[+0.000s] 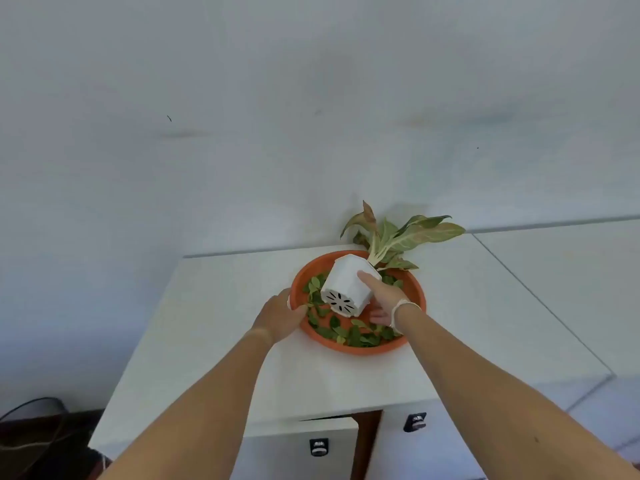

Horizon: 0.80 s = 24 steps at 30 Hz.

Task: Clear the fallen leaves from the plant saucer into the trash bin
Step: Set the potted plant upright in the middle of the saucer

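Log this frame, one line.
left hand: gripping saucer rim | right hand: tilting white pot | leaves: in saucer

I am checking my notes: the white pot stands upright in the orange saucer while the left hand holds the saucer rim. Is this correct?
Not quite. In the head view the white pot is tipped over, its drainage holes facing the camera, under the right hand. The left hand does hold the orange saucer rim.

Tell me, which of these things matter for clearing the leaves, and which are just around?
Part of the job: saucer, fallen leaves, pot tipped in the saucer, left hand on the rim, right hand on the pot.

Just around: cabinet, its locks, dark bag.
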Available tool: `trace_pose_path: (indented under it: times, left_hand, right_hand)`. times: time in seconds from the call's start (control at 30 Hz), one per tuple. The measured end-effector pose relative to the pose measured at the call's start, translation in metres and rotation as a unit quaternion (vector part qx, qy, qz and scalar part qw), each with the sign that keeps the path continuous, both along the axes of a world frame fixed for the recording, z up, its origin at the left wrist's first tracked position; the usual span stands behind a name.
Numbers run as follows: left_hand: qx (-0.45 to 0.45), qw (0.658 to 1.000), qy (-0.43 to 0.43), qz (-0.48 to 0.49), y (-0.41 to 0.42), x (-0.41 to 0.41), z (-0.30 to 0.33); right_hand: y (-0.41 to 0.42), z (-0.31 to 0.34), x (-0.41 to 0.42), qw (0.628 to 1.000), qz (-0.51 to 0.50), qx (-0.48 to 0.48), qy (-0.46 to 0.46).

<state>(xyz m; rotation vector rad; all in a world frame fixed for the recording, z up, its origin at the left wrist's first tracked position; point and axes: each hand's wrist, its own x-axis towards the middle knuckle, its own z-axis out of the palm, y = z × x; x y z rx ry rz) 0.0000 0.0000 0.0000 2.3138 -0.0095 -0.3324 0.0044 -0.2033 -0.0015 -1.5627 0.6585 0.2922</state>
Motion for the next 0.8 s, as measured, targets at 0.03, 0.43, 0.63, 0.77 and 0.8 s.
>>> trace_pose_path:
  times: [0.03,0.43,0.63,0.77,0.8]
  left_hand:
    - [0.004,1.000,0.000,-0.007,0.000,0.003,-0.001]
    - [0.067,0.997,-0.002,-0.031,0.001,0.002,-0.025]
    - [0.068,0.997,0.000,-0.024,-0.001,0.001,-0.025]
    - [0.065,0.998,-0.002,-0.019,-0.004,0.002,-0.026]
    - [0.065,0.998,-0.001,-0.019,-0.004,0.002,-0.025]
  right_hand:
    - [0.002,-0.001,0.003,1.000,-0.007,0.009,-0.003]
    - [0.004,-0.007,0.016,0.994,0.003,0.111,-0.012]
    - [0.000,-0.008,0.020,0.994,0.001,0.096,-0.053]
    - [-0.007,-0.009,0.022,0.994,-0.019,0.030,-0.102]
    - [-0.009,-0.009,0.020,0.993,-0.022,0.007,-0.118]
